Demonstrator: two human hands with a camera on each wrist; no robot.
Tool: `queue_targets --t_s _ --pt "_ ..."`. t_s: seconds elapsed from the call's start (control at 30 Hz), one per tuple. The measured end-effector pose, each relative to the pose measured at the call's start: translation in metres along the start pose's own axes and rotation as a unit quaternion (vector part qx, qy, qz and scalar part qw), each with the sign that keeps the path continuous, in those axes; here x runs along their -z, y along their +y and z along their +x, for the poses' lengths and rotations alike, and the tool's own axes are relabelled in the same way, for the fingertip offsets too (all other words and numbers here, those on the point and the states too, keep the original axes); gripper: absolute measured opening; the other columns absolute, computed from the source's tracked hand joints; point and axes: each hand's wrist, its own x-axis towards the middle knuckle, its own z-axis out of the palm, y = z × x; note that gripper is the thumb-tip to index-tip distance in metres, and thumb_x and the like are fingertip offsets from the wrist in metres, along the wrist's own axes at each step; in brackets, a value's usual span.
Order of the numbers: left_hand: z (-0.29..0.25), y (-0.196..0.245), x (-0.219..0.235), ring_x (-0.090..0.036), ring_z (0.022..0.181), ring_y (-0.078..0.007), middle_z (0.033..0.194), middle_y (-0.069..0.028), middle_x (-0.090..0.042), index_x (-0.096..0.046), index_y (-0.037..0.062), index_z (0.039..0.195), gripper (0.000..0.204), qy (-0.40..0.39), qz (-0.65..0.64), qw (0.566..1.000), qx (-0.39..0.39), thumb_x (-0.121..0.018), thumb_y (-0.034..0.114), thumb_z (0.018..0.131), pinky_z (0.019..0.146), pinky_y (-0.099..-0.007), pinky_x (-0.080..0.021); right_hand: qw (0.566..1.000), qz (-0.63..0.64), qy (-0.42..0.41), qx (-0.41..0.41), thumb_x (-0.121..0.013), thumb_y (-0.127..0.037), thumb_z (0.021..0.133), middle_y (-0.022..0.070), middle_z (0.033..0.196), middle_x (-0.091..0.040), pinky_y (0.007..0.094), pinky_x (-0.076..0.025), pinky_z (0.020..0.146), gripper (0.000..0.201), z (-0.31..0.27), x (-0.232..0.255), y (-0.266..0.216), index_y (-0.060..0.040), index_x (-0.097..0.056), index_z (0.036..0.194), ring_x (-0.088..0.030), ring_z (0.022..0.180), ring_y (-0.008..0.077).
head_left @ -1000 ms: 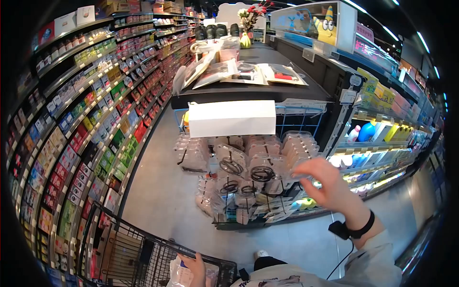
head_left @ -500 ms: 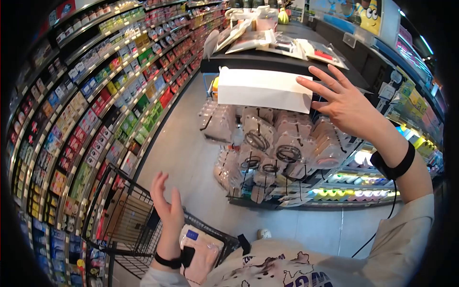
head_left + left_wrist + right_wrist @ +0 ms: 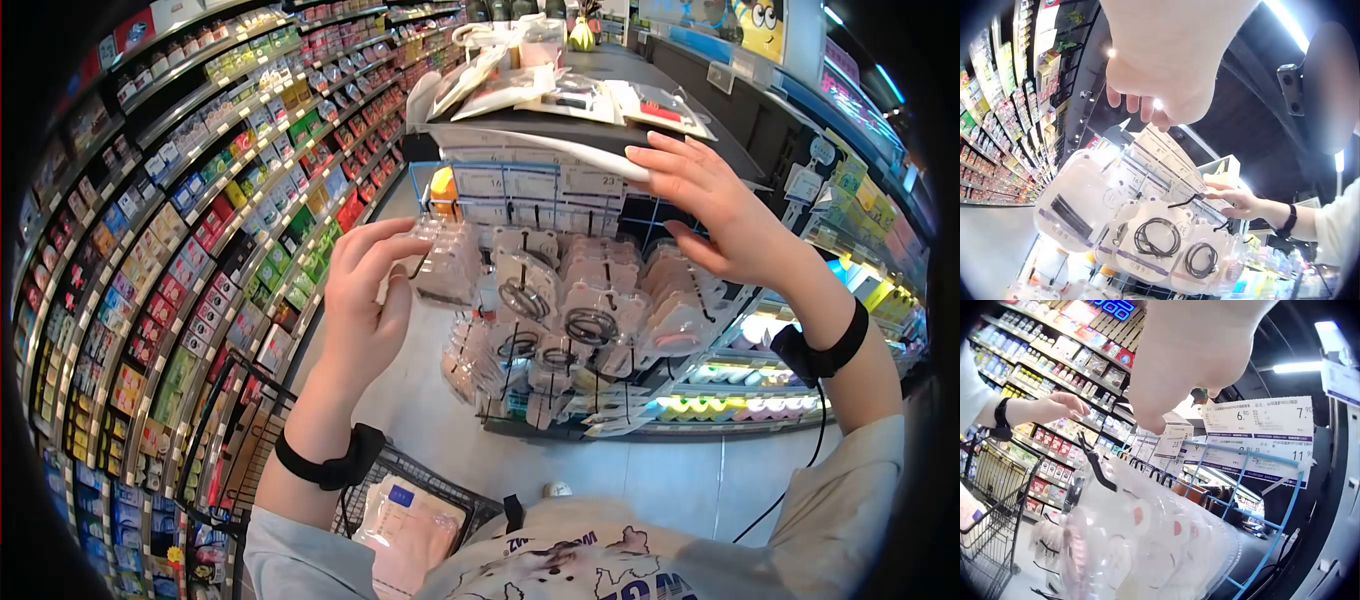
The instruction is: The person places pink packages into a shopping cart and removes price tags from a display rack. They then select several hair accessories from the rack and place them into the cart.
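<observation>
white sign flap point(image 3: 560, 150) on the blue wire rack point(image 3: 610, 215) is lifted by the right hand point(image 3: 715, 215), fingers extended under its edge. clear hanging packets point(image 3: 590, 300) are displayed beneath, and the left hand point(image 3: 365, 300) is held near them, fingers loosely spread, nothing gripped.

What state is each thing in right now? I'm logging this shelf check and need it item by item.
White sign flap: lifted edge-on, price tags beneath showing.
Right hand: fingers at the flap's edge.
Left hand: open, raised, holding nothing.
Clear hanging packs: hanging on hooks.
Cart: holds a packet.
</observation>
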Motion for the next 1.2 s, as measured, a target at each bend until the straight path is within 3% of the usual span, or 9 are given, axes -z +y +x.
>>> queue_targets --t_s 0.03,0.1,0.33,0.53,0.8,0.97,1.2 --pt "0.009 0.001 -0.003 -0.054 0.114 -0.0299 0.121 -0.0122 -0.060 -0.066 0.0057 0.101 0.030 -0.013 -0.006 1.000 -0.021 -0.053 -0.009 0.078 0.098 -0.0390 -0.041 1.000 -0.005 0.003 0.000 -0.063 -0.002 0.077 0.0133 0.141 -0.045 0.0475 -0.027 0.113 0.051 0.001 0.000 0.002 -0.0051 -0.050 0.127 -0.036 0.136 0.0322" --pt "0.028 0.003 -0.011 -0.053 0.114 -0.0306 0.121 -0.0113 -0.060 -0.065 0.0060 0.102 0.032 -0.010 -0.003 0.999 -0.046 -0.053 -0.009 0.077 0.097 -0.0399 -0.041 0.987 0.115 0.082 -0.076 -0.059 -0.002 0.079 0.0168 0.135 -0.048 0.0436 -0.032 0.110 0.051 0.004 -0.002 0.007 -0.0030 -0.049 0.129 -0.041 0.130 0.0339" --pt "0.077 -0.003 -0.036 -0.047 0.122 -0.0339 0.135 -0.0131 -0.051 -0.057 0.0099 0.123 0.048 -0.046 0.089 0.988 -0.114 -0.059 0.000 0.077 0.102 -0.0444 -0.040 0.984 -0.010 0.129 -0.122 -0.060 -0.009 0.080 0.0160 0.117 -0.052 0.0421 -0.039 0.098 0.050 0.026 -0.019 0.014 -0.0034 -0.050 0.128 -0.049 0.110 0.0332" --pt "0.093 -0.023 -0.048 -0.046 0.125 -0.0334 0.138 -0.0127 -0.049 -0.053 0.0105 0.128 0.052 -0.063 0.120 0.987 -0.090 -0.060 0.003 0.077 0.105 -0.0447 -0.038 0.978 -0.062 0.130 -0.153 -0.061 -0.009 0.078 0.0130 0.103 -0.053 0.0420 -0.041 0.091 0.039 0.036 -0.025 0.019 -0.0049 -0.057 0.116 -0.050 0.098 0.0314" --pt "0.095 -0.026 -0.052 -0.046 0.125 -0.0332 0.137 -0.0129 -0.049 -0.054 0.0102 0.125 0.050 -0.066 0.113 0.988 -0.079 -0.062 0.005 0.076 0.105 -0.0449 -0.038 0.976 -0.061 0.140 -0.154 -0.063 -0.007 0.076 0.0126 0.108 -0.052 0.0432 -0.041 0.092 0.039 0.038 -0.024 0.015 -0.0053 -0.057 0.115 -0.049 0.101 0.0315" --pt "0.099 -0.024 -0.052 -0.045 0.125 -0.0353 0.138 -0.0144 -0.047 -0.054 0.0093 0.124 0.050 -0.050 0.100 0.991 -0.077 -0.064 0.005 0.075 0.104 -0.0461 -0.038 0.970 -0.098 0.158 -0.156 -0.066 -0.010 0.076 0.0148 0.128 -0.049 0.0456 -0.036 0.102 0.045 0.041 -0.025 0.017 -0.0059 -0.054 0.120 -0.045 0.119 0.0336" --pt "0.107 -0.023 -0.055 -0.041 0.129 -0.0361 0.140 -0.0149 -0.043 -0.048 0.0122 0.132 0.062 -0.037 0.103 0.990 -0.092 -0.066 0.003 0.073 0.107 -0.0461 -0.036 0.971 -0.095 0.164 -0.144 -0.068 -0.014 0.076 0.0151 0.129 -0.049 0.0464 -0.034 0.104 0.056 0.044 -0.033 0.025 -0.0062 -0.048 0.128 -0.044 0.122 0.0344"
